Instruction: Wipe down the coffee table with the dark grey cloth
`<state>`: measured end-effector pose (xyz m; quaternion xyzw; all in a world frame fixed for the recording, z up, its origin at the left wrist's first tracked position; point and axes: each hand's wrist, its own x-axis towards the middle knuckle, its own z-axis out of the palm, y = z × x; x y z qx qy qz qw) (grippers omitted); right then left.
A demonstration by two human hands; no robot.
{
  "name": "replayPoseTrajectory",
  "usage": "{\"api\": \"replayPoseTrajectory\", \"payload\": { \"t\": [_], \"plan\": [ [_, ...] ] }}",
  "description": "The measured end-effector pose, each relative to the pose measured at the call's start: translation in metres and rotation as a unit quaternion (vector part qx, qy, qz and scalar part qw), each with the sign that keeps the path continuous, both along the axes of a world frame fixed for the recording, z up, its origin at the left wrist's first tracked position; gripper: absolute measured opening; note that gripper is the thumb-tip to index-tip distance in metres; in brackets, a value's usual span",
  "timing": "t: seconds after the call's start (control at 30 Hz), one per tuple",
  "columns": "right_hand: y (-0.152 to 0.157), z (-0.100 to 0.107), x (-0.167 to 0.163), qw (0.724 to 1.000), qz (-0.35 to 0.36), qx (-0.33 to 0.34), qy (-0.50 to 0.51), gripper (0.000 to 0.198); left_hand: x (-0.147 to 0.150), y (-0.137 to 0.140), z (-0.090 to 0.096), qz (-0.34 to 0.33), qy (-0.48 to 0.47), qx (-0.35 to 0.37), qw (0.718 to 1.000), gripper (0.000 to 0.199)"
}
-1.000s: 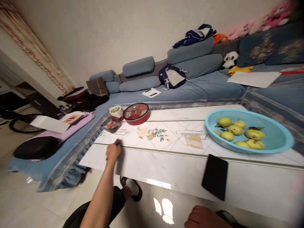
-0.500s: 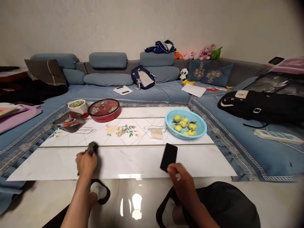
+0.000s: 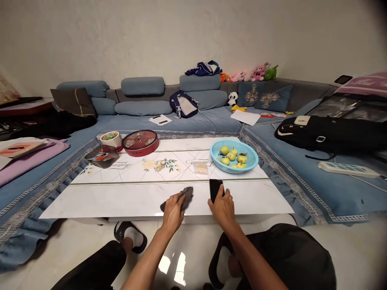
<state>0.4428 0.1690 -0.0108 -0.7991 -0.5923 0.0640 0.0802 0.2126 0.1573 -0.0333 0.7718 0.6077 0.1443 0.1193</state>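
Note:
My left hand (image 3: 173,212) is closed on a dark grey cloth (image 3: 188,196), which lies partly spread on the white tabletop (image 3: 121,201) near its front edge. To its right, my right hand (image 3: 223,206) grips a black smartphone (image 3: 215,187) from both sides, thumb on the left edge and fingers on the right. The phone's far end shows past my fingers; the rest is covered. Beyond the phone stands a light blue basin (image 3: 234,168) of yellow-green fruit (image 3: 231,156). A small clear pack of toothpicks (image 3: 200,168) lies left of the basin.
At the table's back left are a round red snack box (image 3: 140,151), a white plant pot (image 3: 111,141) and a dark translucent bowl (image 3: 102,157). A blue sofa (image 3: 133,121) surrounds the table. A black backpack (image 3: 341,135) lies on its right side.
My left hand has moved right along the table with the cloth, now close to my right hand. My right hand has come forward and closed over the phone.

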Motion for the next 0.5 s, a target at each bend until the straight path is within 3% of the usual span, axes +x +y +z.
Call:
{"api": "replayPoseTrajectory", "payload": {
  "t": [0.1,0.2,0.27,0.33,0.5],
  "plan": [
    [-0.005,0.002,0.034,0.999,0.02,-0.026,-0.019,0.089,-0.018,0.014,0.006,-0.07,0.016,0.004,0.997,0.08],
    [-0.005,0.003,0.058,0.998,0.046,-0.038,-0.03,0.093,-0.013,0.058,0.021,0.003,0.063,0.01,0.998,0.065],
    [-0.004,0.004,0.071,0.996,0.074,-0.04,-0.037,0.093,0.008,0.077,0.026,0.063,0.082,0.015,0.995,0.057],
    [-0.003,0.006,0.084,0.993,0.096,-0.05,-0.041,0.094,0.041,0.074,0.021,0.089,0.094,0.016,0.991,0.054],
    [-0.006,0.008,0.119,0.991,0.105,-0.08,-0.037,0.094,0.126,0.033,-0.007,-0.006,0.088,0.036,0.995,0.06]
  ]
}}
